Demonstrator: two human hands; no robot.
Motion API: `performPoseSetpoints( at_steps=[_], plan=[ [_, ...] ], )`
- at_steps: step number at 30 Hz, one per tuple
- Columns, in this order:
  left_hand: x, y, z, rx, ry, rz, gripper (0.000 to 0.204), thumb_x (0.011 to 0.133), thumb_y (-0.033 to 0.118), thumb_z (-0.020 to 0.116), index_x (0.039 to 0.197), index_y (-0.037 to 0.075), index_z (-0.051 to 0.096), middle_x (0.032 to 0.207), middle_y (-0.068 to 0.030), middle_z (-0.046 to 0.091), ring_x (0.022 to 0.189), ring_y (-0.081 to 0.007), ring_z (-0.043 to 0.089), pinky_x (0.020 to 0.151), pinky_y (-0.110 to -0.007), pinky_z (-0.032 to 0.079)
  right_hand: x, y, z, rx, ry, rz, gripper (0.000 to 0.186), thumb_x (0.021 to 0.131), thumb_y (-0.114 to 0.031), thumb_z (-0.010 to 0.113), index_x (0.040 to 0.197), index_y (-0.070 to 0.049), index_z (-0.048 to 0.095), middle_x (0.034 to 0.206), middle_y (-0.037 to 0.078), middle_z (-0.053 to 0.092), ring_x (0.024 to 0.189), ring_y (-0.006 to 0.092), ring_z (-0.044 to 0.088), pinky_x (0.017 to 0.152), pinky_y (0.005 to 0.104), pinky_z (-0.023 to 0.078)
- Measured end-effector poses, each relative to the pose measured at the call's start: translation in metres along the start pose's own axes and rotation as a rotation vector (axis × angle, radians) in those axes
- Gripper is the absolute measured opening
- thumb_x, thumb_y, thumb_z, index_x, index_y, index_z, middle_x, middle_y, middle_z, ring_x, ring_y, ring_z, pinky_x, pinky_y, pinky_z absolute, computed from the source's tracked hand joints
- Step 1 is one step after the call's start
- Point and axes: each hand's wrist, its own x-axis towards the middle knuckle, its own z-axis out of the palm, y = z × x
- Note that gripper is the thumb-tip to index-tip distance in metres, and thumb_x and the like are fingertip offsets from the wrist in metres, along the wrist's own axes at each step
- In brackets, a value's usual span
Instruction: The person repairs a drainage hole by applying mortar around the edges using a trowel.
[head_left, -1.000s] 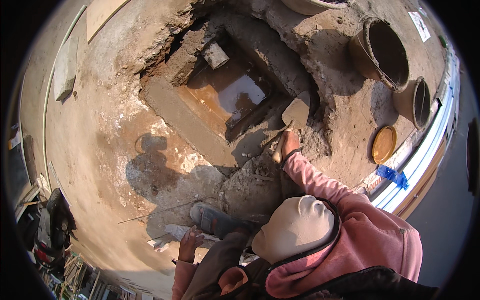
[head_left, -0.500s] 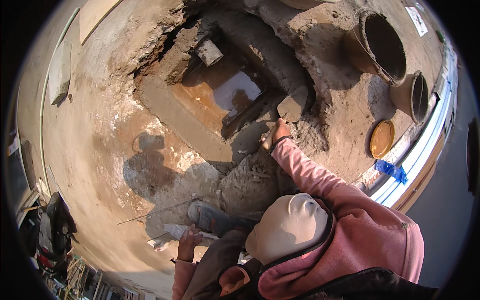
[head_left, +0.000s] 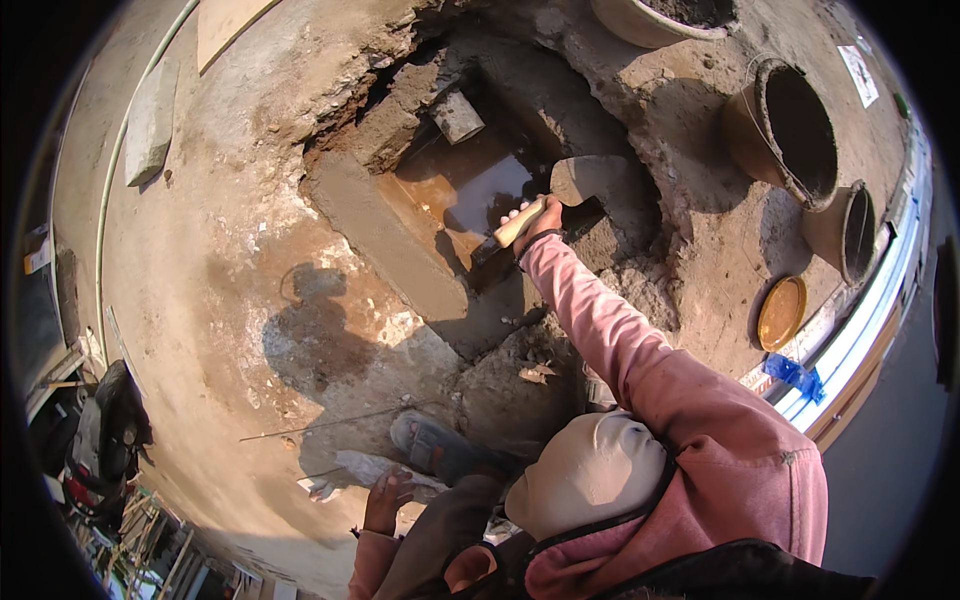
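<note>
here, largest first: rough rectangular pit dug in the bare earth floor (head_left: pixel 480 150), brown water pooled at its bottom, a smoothed grey mortar ledge (head_left: pixel 385 240) along its near-left edge. two dark round buckets (head_left: pixel 790 130) stand well apart to the right, a flat yellow round lid (head_left: pixel 780 312) near them. grey steel trowel with pale wooden handle (head_left: pixel 585 180), held over the pit's right side beside the water. right hand (head_left: pixel 540 218), pink-sleeved, fingers clamped round the handle. left hand (head_left: pixel 388 498), low by a grey sandal, fingers loosely spread, holding nothing.
</note>
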Motion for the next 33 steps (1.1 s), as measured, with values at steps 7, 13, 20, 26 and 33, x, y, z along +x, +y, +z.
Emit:
performPoseSetpoints(
  at_steps=[7,13,20,26,33],
  plan=[
    [-0.008,-0.014,-0.001,0.001,0.028,-0.061,0.061,0.09,0.045,0.051,0.133,0.004,0.037,0.115,-0.0135,0.055,0.099,-0.0225,0.058,0.08,-0.033,0.047,0.024,0.015,0.095,-0.128,-0.101,-0.057,0.025,0.084,-0.039,0.04,0.092,-0.016,0.046,0.073,0.005,0.047,0.059,0.0231,0.047,0.054,0.0425,0.042],
    [-0.013,-0.017,0.001,-0.028,0.046,-0.077,0.058,0.091,0.042,0.05,0.133,0.004,0.037,0.116,-0.0144,0.055,0.1,-0.0232,0.058,0.081,-0.033,0.048,0.047,0.02,0.16,-0.305,-0.135,-0.135,0.035,0.082,-0.035,0.042,0.103,-0.008,0.042,0.083,0.01,0.047,0.065,0.0269,0.051,0.054,0.0456,0.046],
    [-0.009,-0.013,0.002,-0.009,0.033,-0.076,0.059,0.091,0.041,0.05,0.133,0.002,0.037,0.115,-0.014,0.055,0.1,-0.0228,0.058,0.081,-0.033,0.048,0.124,0.011,0.148,-1.176,-0.081,-0.807,0.033,0.084,-0.029,0.044,0.094,0.002,0.052,0.065,0.016,0.055,0.047,0.0313,0.057,0.043,0.0427,0.048],
    [-0.006,-0.009,0.001,-0.041,0.015,-0.023,0.06,0.09,0.042,0.052,0.131,0.001,0.038,0.116,-0.0141,0.055,0.101,-0.0221,0.058,0.082,-0.032,0.047,0.153,-0.075,0.083,-1.373,-0.088,-0.762,0.027,0.087,-0.029,0.047,0.096,-0.003,0.049,0.068,0.014,0.055,0.048,0.028,0.055,0.042,0.0419,0.045],
    [-0.021,-0.008,-0.007,-0.015,0.072,-0.016,0.065,0.088,0.048,0.052,0.13,0.001,0.039,0.116,-0.0158,0.055,0.099,-0.0242,0.058,0.08,-0.034,0.048,0.014,-0.017,0.036,-0.951,-0.014,-0.541,0.032,0.085,-0.033,0.047,0.093,-0.003,0.049,0.068,0.012,0.054,0.052,0.0263,0.057,0.043,0.04,0.047]
  ],
)
